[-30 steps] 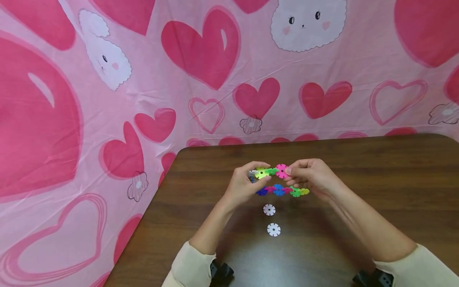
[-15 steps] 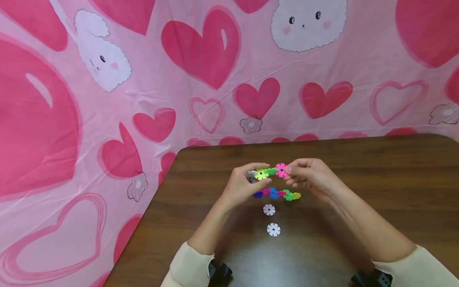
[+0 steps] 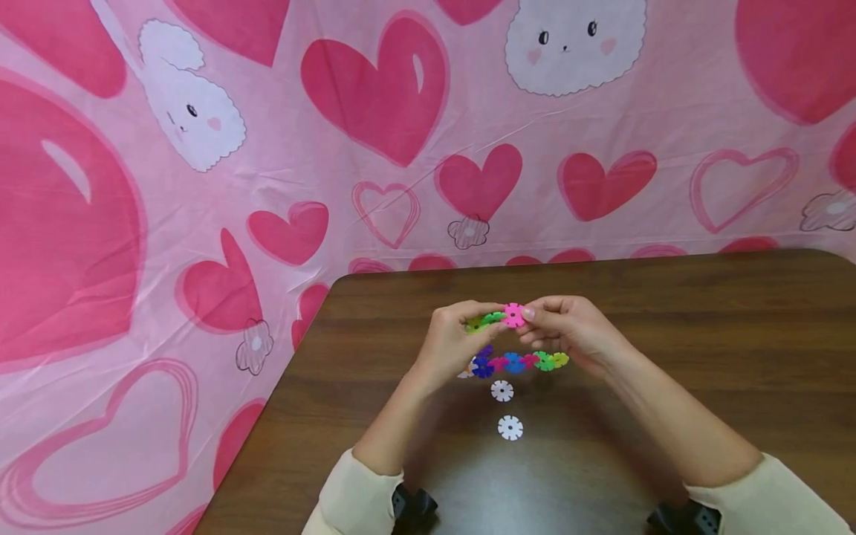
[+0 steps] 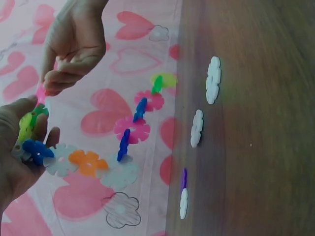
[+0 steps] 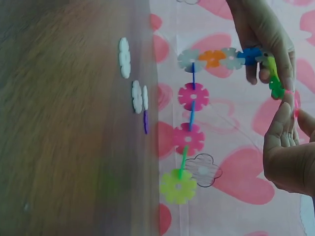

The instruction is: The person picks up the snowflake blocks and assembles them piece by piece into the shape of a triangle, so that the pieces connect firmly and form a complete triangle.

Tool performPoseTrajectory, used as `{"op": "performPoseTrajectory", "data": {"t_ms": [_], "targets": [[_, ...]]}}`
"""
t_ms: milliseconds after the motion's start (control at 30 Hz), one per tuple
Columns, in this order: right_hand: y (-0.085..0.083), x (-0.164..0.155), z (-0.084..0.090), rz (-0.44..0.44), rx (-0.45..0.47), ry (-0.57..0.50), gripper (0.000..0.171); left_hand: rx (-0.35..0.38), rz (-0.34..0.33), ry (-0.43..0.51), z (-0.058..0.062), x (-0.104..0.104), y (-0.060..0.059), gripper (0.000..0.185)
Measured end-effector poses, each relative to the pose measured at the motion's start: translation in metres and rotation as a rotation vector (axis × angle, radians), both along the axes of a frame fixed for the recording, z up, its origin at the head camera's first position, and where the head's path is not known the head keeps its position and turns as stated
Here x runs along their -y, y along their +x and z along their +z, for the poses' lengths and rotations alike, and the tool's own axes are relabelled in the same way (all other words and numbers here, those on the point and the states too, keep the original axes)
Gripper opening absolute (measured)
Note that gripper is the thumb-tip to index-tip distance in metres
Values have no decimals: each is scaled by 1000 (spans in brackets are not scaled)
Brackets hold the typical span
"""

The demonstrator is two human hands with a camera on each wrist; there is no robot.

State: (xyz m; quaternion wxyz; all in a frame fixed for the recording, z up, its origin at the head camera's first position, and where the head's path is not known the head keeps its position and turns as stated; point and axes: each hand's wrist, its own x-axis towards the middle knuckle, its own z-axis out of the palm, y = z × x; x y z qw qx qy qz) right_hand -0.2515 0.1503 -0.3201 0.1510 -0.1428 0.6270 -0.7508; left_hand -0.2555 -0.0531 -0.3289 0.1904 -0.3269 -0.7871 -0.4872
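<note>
A chain of interlocking snowflake discs (image 5: 212,58) hangs in an L shape, through blue, clear, orange, pink and green pieces down to a yellow end disc (image 5: 178,187). My left hand (image 3: 449,340) grips its upper end, where a yellow-green disc (image 4: 25,126) and a green disc (image 3: 493,318) are joined. With thumb and fingers, my right hand (image 3: 576,327) pinches a pink disc (image 3: 513,315) right at the green one's edge. Left fingertips lie beside the pink disc. In the right wrist view, fingers hide most of this junction.
Two white snowflake discs, a nearer one (image 3: 510,428) and a farther one (image 3: 502,391), lie on the brown wooden table (image 3: 669,416). A purple disc (image 4: 184,178) joined to a white disc (image 4: 183,204) also lies there. A pink heart-print cloth (image 3: 401,96) hangs behind.
My right hand has moved slightly left with the pink disc, closer to the left hand's fingertips. The hanging chain has swung left, then partly back right.
</note>
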Motion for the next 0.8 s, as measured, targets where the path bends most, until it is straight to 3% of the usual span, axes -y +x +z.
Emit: {"op": "performPoseTrajectory", "data": {"t_ms": [133, 300, 533, 667, 800], "targets": [[-5, 1, -7, 16, -63, 113, 13, -96, 77, 79, 0, 5, -3, 17], [-18, 6, -24, 87, -182, 357, 28, -164, 168, 205, 2, 14, -7, 16], [-36, 25, -52, 193, -341, 662, 22, -196, 186, 261, 3, 20, -8, 15], [-38, 32, -62, 233, -464, 829, 17, -193, 192, 267, 3, 21, -8, 15], [-38, 37, -67, 267, -547, 961, 22, -182, 205, 269, 3, 22, -8, 15]]}}
